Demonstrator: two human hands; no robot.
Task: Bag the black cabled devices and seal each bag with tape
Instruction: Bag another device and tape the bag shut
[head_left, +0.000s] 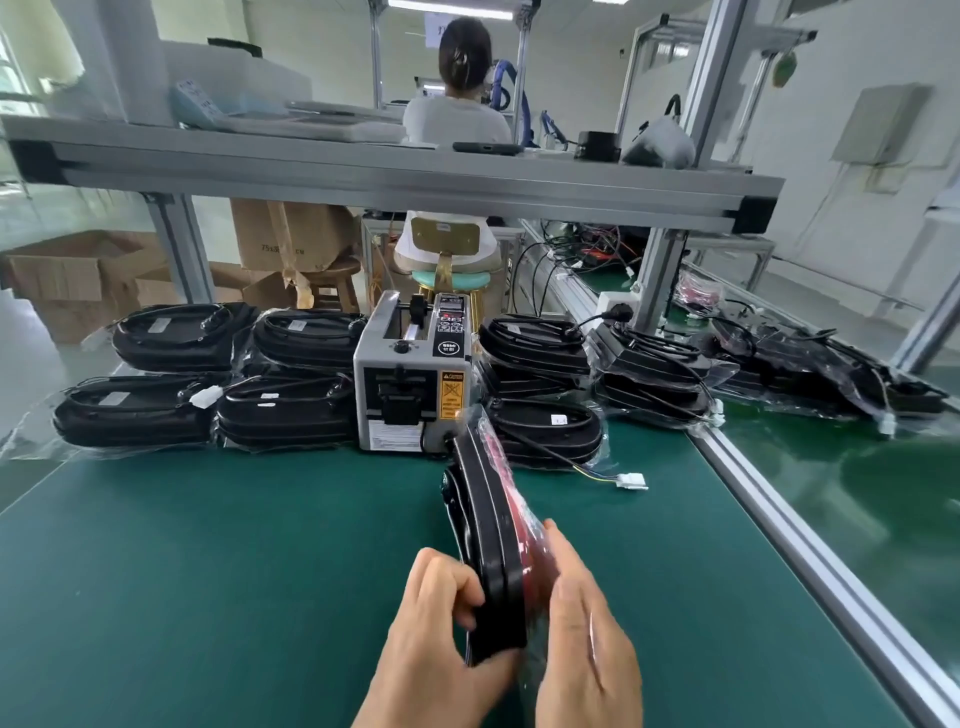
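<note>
Left grip (441, 597) curls round the near end of the flat black oval device (483, 519), held on edge at lower centre above the green surface (208, 571). Right grip (582, 623) holds the clear plastic bag (524, 525) alongside, probably for sleeving.

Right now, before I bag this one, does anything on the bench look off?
One loose cable trails from the stack right of the dispenser; its white connector lies out on the mat.
</note>
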